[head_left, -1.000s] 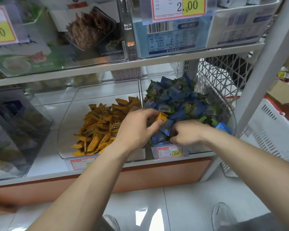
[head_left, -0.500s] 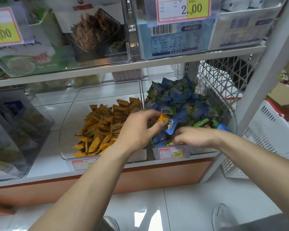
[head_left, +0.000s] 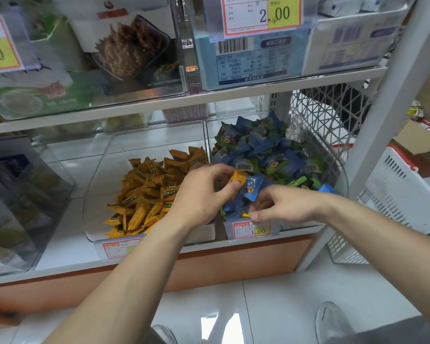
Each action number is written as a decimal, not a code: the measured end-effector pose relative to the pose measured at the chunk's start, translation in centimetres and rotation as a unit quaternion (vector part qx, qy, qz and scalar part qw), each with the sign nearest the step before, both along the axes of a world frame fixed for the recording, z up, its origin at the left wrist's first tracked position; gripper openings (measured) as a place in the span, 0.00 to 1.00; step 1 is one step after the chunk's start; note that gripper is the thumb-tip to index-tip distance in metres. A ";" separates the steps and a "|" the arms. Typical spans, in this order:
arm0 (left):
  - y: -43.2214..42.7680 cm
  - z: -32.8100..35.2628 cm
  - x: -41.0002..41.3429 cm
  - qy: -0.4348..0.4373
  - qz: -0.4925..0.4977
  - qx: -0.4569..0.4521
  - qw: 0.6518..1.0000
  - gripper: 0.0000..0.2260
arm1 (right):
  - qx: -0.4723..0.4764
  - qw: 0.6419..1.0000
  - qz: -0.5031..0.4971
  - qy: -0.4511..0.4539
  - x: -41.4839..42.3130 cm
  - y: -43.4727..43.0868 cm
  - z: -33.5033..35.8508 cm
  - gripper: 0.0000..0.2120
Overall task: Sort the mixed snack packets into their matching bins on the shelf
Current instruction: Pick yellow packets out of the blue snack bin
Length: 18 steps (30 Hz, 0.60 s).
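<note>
A white metal shelf [head_left: 209, 95] fills most of the view, its lower deck fronted by an orange-brown kick panel [head_left: 233, 264] above a glossy pale tile floor [head_left: 271, 306]. On the lower deck, at about 10 o'clock from the picture's centre, a clear bin [head_left: 97, 194] holds a heap of orange packets [head_left: 144, 194]. Just beside it, at 2 o'clock, a second clear bin [head_left: 338, 175] is piled with blue and green packets [head_left: 258, 145]. Each bin carries a price tag on its front lip; the right one [head_left: 252, 229] reads 1.00.

The left hand [head_left: 199, 194] reaches over the divide between the two bins and pinches a single orange packet [head_left: 236, 178] between thumb and fingertips, over the near left part of the blue bin. The right hand [head_left: 283, 204] is low at the front edge of that same bin, its thumb and forefinger pressed together on a small yellow-ended packet [head_left: 246, 215]; a blue packet [head_left: 252, 188] stands tilted between the two hands, touching the right hand's fingers, though whether it is gripped cannot be told.

On the upper deck, at 12 o'clock, clear boxes hold larger bagged goods, with a 2.00 tag [head_left: 261, 14] hanging in front. At 3 o'clock, past the shelf's slanted upright [head_left: 387, 108], stands a white slotted basket [head_left: 402, 194] with cardboard behind it. Two shoes show at 6 o'clock on the tiles.
</note>
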<state>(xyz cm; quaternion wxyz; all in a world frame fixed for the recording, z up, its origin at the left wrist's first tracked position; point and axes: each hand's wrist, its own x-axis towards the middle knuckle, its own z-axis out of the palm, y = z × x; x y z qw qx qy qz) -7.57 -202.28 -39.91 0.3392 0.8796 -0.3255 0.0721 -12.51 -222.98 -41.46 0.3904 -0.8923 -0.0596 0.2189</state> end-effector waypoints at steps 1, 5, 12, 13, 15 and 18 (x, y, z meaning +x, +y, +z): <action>0.0 0.0 0.0 0.000 0.000 -0.002 1.000 0.13 | 0.021 1.000 -0.009 -0.007 -0.1 -0.1 -0.2 0.07; 0.0 0.0 -0.1 -0.010 0.001 -0.011 1.000 0.12 | 0.049 0.998 -0.016 -0.047 -0.5 -0.4 -0.5 0.12; -0.1 0.1 -0.2 -0.007 0.003 -0.015 1.000 0.11 | -0.045 0.984 -0.032 -0.171 -1.3 -0.4 0.9 0.02; -0.1 0.1 -0.1 -0.005 0.005 -0.017 1.000 0.11 | -0.061 0.980 -0.035 -0.185 -1.5 -0.6 1.4 0.02; -0.2 0.1 -0.2 0.004 0.015 -0.018 1.000 0.11 | -0.083 0.976 -0.040 -0.195 -1.8 -1.3 2.3 0.02; -0.6 0.4 -0.5 0.027 0.039 -0.039 0.998 0.13 | -0.059 0.971 -0.080 -0.217 -2.2 -3.0 3.7 0.02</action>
